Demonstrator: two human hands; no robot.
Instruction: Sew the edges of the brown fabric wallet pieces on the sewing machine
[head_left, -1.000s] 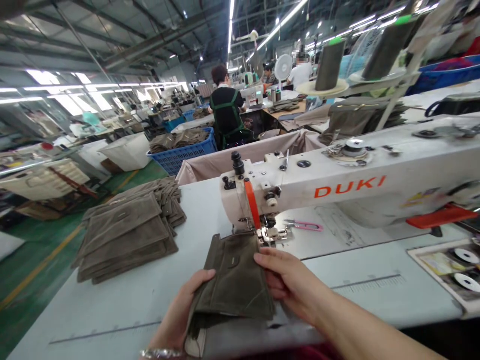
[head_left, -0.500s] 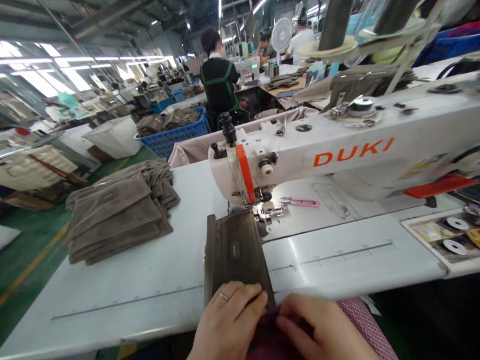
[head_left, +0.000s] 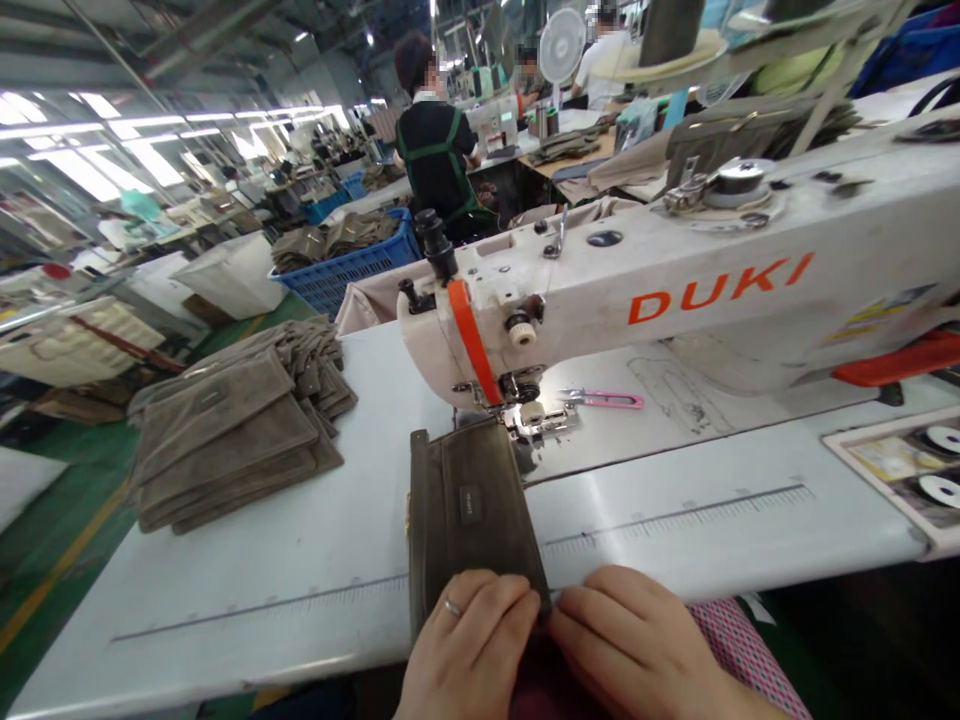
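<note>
A dark olive-brown bag panel (head_left: 472, 510) with a small label lies on the sewing table, its far end at the presser foot (head_left: 536, 422) of the white sewing machine (head_left: 555, 320). My left hand (head_left: 472, 640), with a ring on one finger, is closed over the panel's near edge. Against the near right corner, my right hand (head_left: 630, 635) has its fingers pinched together on the panel's edge. The fingertips of both hands almost meet there, and the edge beneath them is hidden.
A stack of similar brown pieces (head_left: 232, 430) lies to the left on the table. Pink-handled thread snips (head_left: 604, 399) rest behind the presser foot. A bobbin tray (head_left: 900, 480) sits at the right. Beyond stand a blue crate (head_left: 352, 265) and a person (head_left: 435, 140).
My right hand has come in to the panel's near right corner and its fingers have closed there. My left hand stays on the near edge. The view has shifted slightly.
</note>
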